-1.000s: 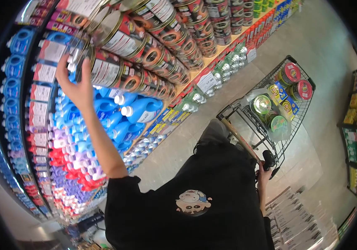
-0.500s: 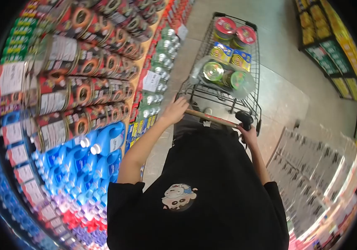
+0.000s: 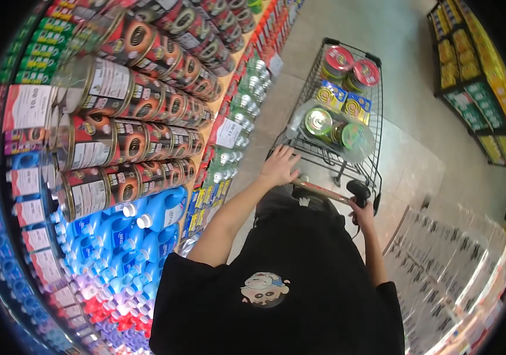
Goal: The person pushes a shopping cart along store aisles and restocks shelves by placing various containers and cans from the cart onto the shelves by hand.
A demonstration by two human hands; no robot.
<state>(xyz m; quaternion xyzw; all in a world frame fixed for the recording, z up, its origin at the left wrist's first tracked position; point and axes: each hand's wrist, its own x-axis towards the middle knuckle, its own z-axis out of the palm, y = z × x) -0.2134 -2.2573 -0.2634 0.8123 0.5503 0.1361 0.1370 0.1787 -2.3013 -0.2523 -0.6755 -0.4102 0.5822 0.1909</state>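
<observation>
A wire shopping cart (image 3: 377,142) stands in front of me with its handle (image 3: 324,190) toward my body. My left hand (image 3: 279,167) is at the handle's left end, fingers spread over it and not wrapped round. At the right end my right hand (image 3: 362,212) is closed round the handle, beside a black device (image 3: 358,189) fixed there. The cart holds two red-lidded tins (image 3: 339,58), blue and yellow packs (image 3: 354,111) and green-topped cans (image 3: 318,120) in clear plastic.
On the left, shelves carry stacked dark cans (image 3: 90,198), blue bottles (image 3: 164,210) and price tags (image 3: 29,106). Wrapped boxes (image 3: 436,254) are stacked at the lower right. Another shelf (image 3: 463,65) with yellow and green packs stands at the upper right.
My left hand has come down from the shelf at the left to the cart handle, and its fingers have since spread. The view has turned, so the cart shows further left and more upright.
</observation>
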